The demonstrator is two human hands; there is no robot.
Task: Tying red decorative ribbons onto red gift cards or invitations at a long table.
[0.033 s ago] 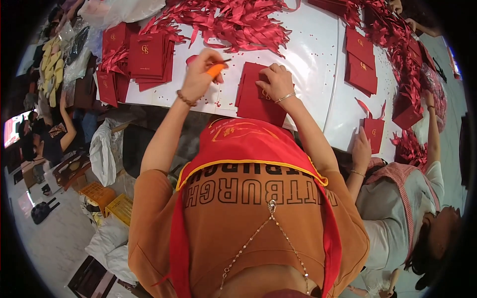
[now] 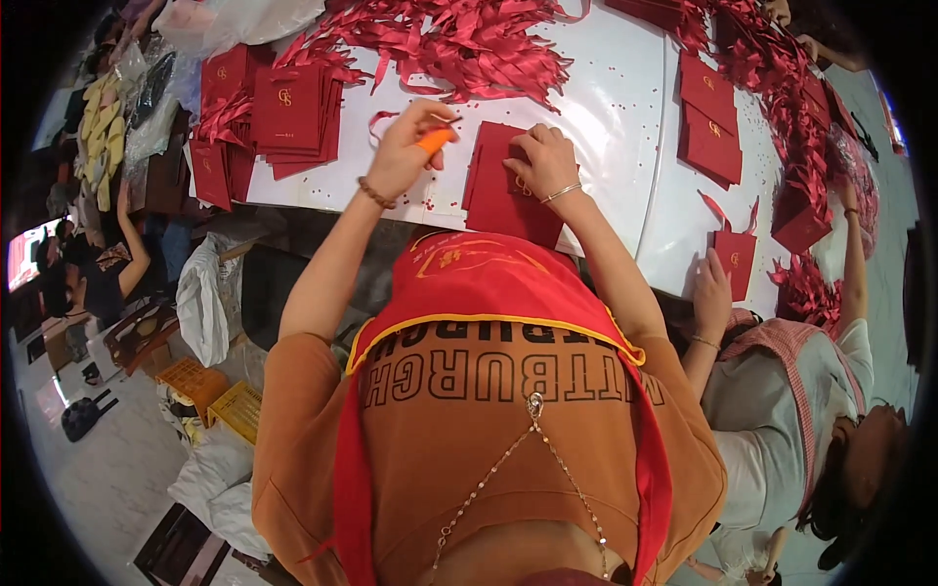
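Note:
A stack of flat red paper bags point(image 2: 486, 174) lies at the table's near edge in front of me. My right hand point(image 2: 545, 161) rests on the top one, fingers bent and pressed onto its upper part, its thumb and fingertips near together. Just left of the stack, my left hand point(image 2: 408, 151) is raised, closed around an orange-handled tool point(image 2: 434, 143) with a thin dark tip pointing right. The tool's exact kind cannot be made out. A red ribbon point(image 2: 379, 121) loops out behind the left hand; whether the fingers touch it is hidden.
A heap of red ribbons point(image 2: 459, 44) covers the far side of the white table point(image 2: 611, 127). More red bags point(image 2: 288, 109) are piled at left, and others point(image 2: 708, 117) at right. A co-worker's hand point(image 2: 712, 288) holds a small ribboned bag point(image 2: 733, 259). Small red scraps dot the tabletop.
My left hand has shifted slightly right with the orange-handled tool, and the ribbon loop beside it shows more. My right hand stays on the bag.

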